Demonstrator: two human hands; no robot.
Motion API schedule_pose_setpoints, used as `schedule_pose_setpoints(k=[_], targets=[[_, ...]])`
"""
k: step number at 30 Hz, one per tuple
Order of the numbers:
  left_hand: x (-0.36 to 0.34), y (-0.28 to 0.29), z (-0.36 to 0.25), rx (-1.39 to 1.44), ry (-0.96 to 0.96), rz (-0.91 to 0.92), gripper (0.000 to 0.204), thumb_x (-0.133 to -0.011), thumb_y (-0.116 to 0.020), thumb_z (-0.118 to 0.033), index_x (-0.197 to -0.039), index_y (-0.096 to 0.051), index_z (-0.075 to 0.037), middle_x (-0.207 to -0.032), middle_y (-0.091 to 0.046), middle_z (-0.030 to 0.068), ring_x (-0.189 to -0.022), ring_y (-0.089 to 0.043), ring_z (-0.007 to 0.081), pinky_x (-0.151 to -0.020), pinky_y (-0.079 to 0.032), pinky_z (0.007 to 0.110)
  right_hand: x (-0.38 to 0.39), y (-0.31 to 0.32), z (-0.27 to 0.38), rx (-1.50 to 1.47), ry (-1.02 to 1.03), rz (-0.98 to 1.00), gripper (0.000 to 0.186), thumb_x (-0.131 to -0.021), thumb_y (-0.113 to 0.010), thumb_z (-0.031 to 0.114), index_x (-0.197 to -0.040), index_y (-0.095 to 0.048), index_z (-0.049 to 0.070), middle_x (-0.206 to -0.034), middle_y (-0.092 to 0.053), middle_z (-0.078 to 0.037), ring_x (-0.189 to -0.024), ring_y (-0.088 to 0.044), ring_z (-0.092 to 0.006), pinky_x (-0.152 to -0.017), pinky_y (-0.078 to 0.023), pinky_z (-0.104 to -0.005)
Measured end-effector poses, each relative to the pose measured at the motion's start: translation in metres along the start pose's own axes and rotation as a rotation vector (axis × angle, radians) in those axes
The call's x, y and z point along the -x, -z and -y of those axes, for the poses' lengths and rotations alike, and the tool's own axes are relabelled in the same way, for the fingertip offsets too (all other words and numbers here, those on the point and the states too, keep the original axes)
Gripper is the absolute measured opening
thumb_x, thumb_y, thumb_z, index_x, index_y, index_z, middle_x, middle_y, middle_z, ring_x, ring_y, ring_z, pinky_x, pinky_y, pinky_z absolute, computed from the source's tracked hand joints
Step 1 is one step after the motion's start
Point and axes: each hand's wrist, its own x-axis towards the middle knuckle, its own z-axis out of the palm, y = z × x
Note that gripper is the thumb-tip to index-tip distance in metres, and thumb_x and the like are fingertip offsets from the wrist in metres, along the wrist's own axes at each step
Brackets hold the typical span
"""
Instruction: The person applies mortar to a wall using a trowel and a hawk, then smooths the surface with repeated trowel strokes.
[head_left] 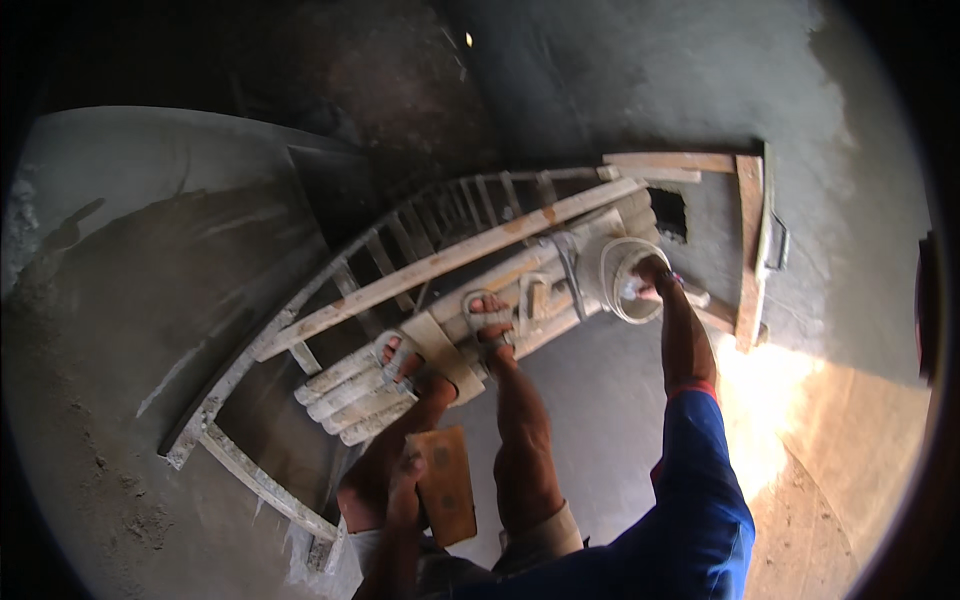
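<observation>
Left hand [405, 482] pinching edge of wooden board [450, 490]; right hand [652, 275] inside bucket [592, 268] on planks [352, 392], fingers too hidden to tell grip; step seems reaching into bucket; next move likely calls for lifting clear of rim.

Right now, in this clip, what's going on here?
A person stands in sandals on a platform of pale poles, with a wooden frame around it. Their left hand grips a flat brown board near their legs. Their right hand reaches into the mouth of a whitish bucket at the far end of the poles; whether it holds anything in there can't be made out.
</observation>
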Motion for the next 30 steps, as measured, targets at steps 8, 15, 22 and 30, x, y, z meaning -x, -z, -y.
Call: schedule_pose_setpoints(k=[8, 15, 22, 30], targets=[[0.022, -0.070, -0.062, -0.337, -0.252, -0.143, 0.041, -0.084, -0.056, -0.020, -0.119, -0.054, 0.000, -0.113, -0.059, 0.0097, -0.105, -0.055, 0.0179, -0.092, -0.043, 0.031, -0.059, -0.071, 0.020, -0.473, -0.831, -0.211, 0.033, -0.077, -0.064, 0.022, -0.105, -0.064, 0.005, -0.106, -0.065, -0.019, -0.098, -0.063, -0.0341, -0.076, -0.052, -0.0421], [0.015, -0.051, -0.031, -0.266, -0.229, -0.082, 0.041, -0.086, -0.056, -0.018, -0.122, -0.052, 0.001, -0.115, -0.058, 0.0080, -0.105, -0.054, 0.0154, -0.092, -0.042, 0.030, -0.041, -0.055, 0.097, -0.862, -1.047, -0.682, 0.024, -0.077, -0.062, 0.023, -0.082, -0.064, -0.001, -0.080, -0.065, -0.020, -0.071, -0.063, -0.0320, -0.061, -0.050, -0.0410], [-0.041, 0.013, 0.047, -0.035, -0.131, 0.005, 0.038, -0.091, -0.056, -0.022, -0.123, -0.049, -0.004, -0.111, -0.055, 0.0040, -0.105, -0.051, 0.0143, -0.092, -0.040, 0.028, 0.057, 0.034, 0.175, -0.560, -0.991, -1.076, 0.023, -0.087, -0.057, 0.019, -0.079, -0.053, -0.002, -0.075, -0.056, -0.023, -0.073, -0.053, -0.0427, -0.066, -0.041, -0.0476], [-0.013, -0.015, 0.015, -0.120, -0.263, 0.008, 0.055, -0.085, -0.059, -0.041, -0.127, -0.050, -0.006, -0.122, -0.053, 0.0098, -0.112, -0.048, 0.0185, -0.094, -0.038, 0.029, 0.099, 0.209, 0.269, -0.316, -0.237, -0.891, 0.019, -0.088, -0.057, 0.017, -0.086, -0.056, -0.002, -0.079, -0.053, -0.021, -0.075, -0.053, -0.0372, -0.068, -0.042, -0.0462]])
